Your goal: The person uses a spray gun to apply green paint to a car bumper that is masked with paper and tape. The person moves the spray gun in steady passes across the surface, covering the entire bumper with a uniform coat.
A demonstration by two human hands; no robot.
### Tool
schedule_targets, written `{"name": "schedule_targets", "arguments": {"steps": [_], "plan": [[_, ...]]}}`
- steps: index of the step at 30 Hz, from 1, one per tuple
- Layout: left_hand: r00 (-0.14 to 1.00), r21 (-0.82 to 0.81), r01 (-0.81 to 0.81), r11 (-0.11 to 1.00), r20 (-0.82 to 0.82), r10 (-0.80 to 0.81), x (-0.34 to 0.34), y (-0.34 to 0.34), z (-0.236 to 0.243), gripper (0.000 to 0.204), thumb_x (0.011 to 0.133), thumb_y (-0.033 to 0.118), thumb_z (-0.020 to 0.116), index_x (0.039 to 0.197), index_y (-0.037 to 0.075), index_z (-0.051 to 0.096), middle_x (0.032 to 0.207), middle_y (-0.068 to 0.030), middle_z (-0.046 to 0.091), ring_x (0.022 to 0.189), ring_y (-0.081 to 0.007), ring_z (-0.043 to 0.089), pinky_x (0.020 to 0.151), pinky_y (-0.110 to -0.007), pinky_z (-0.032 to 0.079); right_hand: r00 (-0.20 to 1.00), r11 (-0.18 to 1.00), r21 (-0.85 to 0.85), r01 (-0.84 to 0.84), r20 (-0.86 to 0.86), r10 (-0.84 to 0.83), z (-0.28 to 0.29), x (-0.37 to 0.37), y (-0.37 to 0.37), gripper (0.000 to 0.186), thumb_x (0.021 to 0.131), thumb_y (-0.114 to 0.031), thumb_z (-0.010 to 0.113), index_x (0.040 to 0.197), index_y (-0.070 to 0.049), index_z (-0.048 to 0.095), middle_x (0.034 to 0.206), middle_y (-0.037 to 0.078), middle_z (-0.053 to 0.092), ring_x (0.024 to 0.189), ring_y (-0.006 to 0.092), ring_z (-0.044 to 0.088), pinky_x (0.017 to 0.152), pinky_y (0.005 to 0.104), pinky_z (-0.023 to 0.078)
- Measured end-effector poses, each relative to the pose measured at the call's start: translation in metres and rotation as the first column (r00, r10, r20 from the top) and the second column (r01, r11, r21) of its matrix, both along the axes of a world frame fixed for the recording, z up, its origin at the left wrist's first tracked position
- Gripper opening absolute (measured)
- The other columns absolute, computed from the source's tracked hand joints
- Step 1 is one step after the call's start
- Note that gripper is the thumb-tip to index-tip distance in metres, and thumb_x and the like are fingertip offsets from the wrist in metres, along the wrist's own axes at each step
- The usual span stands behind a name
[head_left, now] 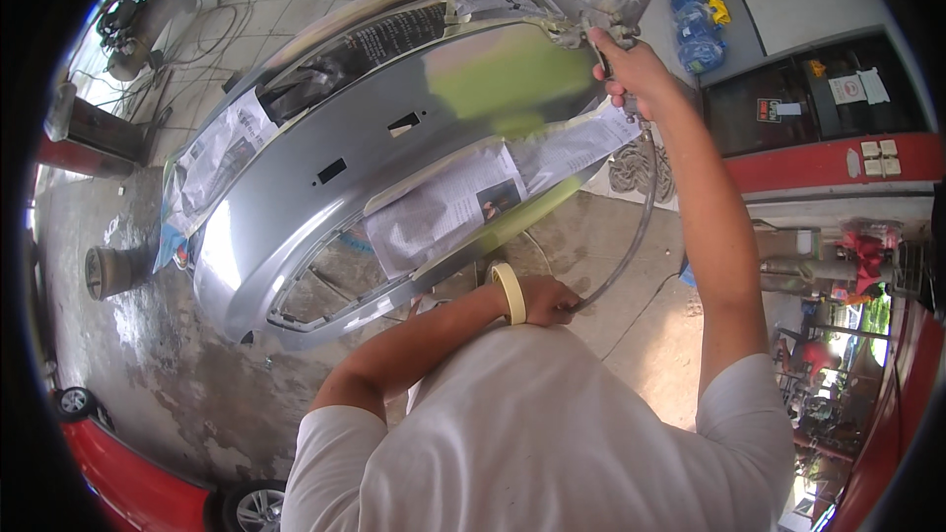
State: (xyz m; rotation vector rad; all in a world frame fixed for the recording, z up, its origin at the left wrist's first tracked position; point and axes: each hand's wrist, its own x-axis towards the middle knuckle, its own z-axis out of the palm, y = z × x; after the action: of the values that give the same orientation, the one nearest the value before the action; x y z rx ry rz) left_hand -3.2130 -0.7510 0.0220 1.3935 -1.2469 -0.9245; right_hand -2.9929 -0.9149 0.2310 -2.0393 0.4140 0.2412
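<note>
My right hand (631, 74) grips a metal spray gun (616, 2) with a top cup, held over the upper right end of a silver car bumper (256, 227). The bumper has green patches (493, 79) and newspaper masking (443, 207). A hose (645, 197) runs from the gun's lower end down to my left hand (552, 300), whose fingers are closed around it near my chest, below the bumper. A cream tape roll (510, 296) hangs round my left wrist.
A compressor (148, 15) with hoses stands upper left, above a bucket (108, 271). A red car (128, 463) is lower left. Blue bottles (695, 20), a dark-paned red frontage (838, 158) and cluttered shelving (828, 335) line the right.
</note>
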Motion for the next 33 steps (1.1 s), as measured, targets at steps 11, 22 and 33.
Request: {"name": "schedule_targets", "arguments": {"steps": [11, 22, 33], "plan": [[0.997, 0.059, 0.028, 0.998, 0.068, -0.032, 0.014, 0.020, 0.004, 0.033, 0.094, 0.030, 0.061, 0.104, 0.001, 0.070, 0.101, -0.0243, 0.070, 0.098, -0.0421, 0.066, 0.085, -0.049, 0.050, 0.989, 0.990, 0.019, -0.139, -0.039, 0.140, 0.008, 0.002, 0.054, 0.051, 0.098, -0.055, 0.064, 0.109, -0.005, 0.061, 0.079, 0.004, 0.062, 0.047, 0.0069, 0.043, 0.041, 0.0271, 0.040], [0.978, -0.144, -0.206, 0.968, 0.003, 0.209, 0.009, 0.038, 0.011, 0.028, 0.096, 0.020, 0.066, 0.119, 0.003, 0.068, 0.088, -0.0229, 0.070, 0.082, -0.0401, 0.068, 0.071, -0.047, 0.050, 0.989, 0.986, -0.084, 0.145, 0.009, -0.145, -0.025, 0.046, -0.008, 0.047, 0.097, -0.050, 0.068, 0.113, -0.007, 0.058, 0.072, 0.004, 0.060, 0.044, 0.0095, 0.043, 0.038, 0.0296, 0.039], [0.970, -0.155, -0.243, 0.958, -0.071, 0.234, 0.000, 0.046, 0.017, 0.028, 0.095, 0.017, 0.065, 0.120, 0.004, 0.068, 0.092, -0.0233, 0.070, 0.087, -0.0411, 0.067, 0.074, -0.047, 0.051, 0.998, 0.991, -0.124, -0.044, 0.036, 0.049, -0.017, 0.045, 0.037, 0.057, 0.095, -0.052, 0.069, 0.111, 0.002, 0.060, 0.073, 0.007, 0.059, 0.045, 0.0117, 0.044, 0.039, 0.0318, 0.040]]}}
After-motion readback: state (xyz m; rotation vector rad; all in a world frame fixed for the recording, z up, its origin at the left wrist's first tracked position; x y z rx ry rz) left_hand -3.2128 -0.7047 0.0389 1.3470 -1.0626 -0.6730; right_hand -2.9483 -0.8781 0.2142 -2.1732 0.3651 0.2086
